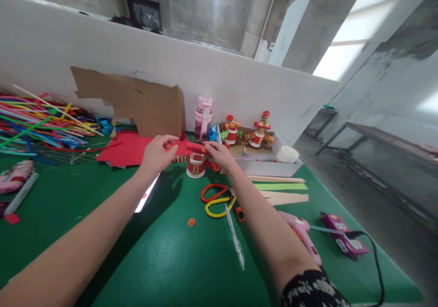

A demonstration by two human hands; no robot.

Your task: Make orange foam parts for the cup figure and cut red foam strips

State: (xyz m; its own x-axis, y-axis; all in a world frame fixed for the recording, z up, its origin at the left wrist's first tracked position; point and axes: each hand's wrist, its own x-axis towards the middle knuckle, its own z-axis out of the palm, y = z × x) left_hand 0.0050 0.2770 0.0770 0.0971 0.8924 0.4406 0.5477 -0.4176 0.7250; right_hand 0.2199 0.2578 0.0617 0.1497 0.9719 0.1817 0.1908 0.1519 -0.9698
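Note:
A red and white paper cup (196, 166) stands upside down on the green table, with folded paper strips like springs at both sides. Above it lies a red paper roll (194, 147). My right hand (221, 155) pinches a small orange piece (204, 150) against the roll's right end; its exact shape is partly hidden. To the left, my left hand (159, 153) hovers with fingers apart and nothing in them, beside the folded strip (180, 159). Scissors (219, 200) with red and yellow handles, a white pen (234, 237) and an orange disc (192, 222) lie nearer.
A white box (267, 165) holds two finished paper-cup figures and stacked cups. Behind stand a pink bottle (203, 120) and brown cardboard (153, 108). Colourful pipe cleaners (41, 124) heap up at left. A pink glue gun (303, 234) and purple box (344, 235) lie at right.

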